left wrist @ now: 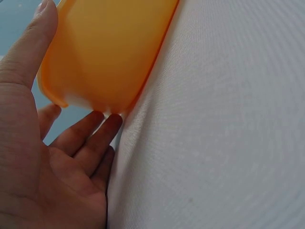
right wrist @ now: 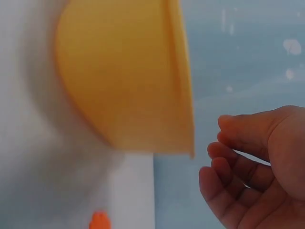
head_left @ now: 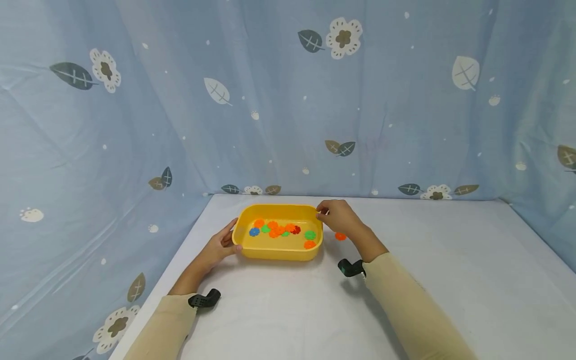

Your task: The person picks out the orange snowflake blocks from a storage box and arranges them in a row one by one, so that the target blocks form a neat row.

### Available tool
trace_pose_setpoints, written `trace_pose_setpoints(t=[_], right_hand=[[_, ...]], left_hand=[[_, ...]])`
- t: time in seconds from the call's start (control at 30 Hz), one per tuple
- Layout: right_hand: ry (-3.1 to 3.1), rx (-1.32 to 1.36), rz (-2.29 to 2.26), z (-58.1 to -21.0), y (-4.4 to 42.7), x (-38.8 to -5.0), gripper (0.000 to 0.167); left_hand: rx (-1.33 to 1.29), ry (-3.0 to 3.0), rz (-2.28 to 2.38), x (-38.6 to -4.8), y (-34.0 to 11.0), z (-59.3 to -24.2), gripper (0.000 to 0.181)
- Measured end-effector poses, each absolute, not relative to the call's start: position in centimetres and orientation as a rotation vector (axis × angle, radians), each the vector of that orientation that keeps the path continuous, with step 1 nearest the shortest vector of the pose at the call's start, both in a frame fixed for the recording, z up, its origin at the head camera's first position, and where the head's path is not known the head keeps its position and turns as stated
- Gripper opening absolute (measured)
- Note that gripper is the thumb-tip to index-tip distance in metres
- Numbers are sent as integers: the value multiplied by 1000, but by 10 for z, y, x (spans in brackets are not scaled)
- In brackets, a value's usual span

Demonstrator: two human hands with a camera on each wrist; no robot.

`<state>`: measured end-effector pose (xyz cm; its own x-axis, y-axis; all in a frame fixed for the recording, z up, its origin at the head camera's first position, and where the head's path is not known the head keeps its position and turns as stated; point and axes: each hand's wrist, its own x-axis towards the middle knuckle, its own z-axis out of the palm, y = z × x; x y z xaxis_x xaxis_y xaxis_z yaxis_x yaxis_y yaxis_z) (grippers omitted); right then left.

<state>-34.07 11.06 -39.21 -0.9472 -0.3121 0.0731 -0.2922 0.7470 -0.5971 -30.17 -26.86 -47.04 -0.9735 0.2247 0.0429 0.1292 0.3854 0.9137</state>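
Tray (head_left: 276, 254) sits on the tabletop (head_left: 279, 310); orange, green, blue and red pieces (head_left: 273, 225) lie scattered inside. Your left hand (head_left: 218, 248) grips its left end, thumb at the near corner, fingers against the outer wall. Your right hand (head_left: 340, 216) is just beside the far right corner, fingers loosely bent, nothing visible between them. One orange piece (head_left: 340, 236) lies outside, right of the tray.

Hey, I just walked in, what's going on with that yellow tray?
A person's left hand holds the left end of a yellow tray at a white table. Their right hand, loosely curled with nothing visible in it, is close by the tray's far right corner. Small orange, green, blue and red pieces lie inside, while one orange piece is outside, to the right.
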Motion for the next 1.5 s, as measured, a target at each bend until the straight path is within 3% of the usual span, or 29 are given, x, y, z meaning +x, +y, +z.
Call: trace_pose_setpoints(t=[0.37, 0.73, 1.27, 1.5], right_hand=[[2815, -716, -816, -398, 58, -331, 29], [2861, -750, -278, -407, 35, -330, 27], [2709, -711, -772, -411, 32, -333, 34], [2901, -723, -380, -408, 35, -330, 21]], left_hand=[[362, 2483, 1695, -295, -270, -475, 87], [360, 2516, 1673, -302, -266, -470, 87], [363, 2523, 1668, -301, -270, -470, 86], [358, 2535, 1658, -302, -270, -468, 86]])
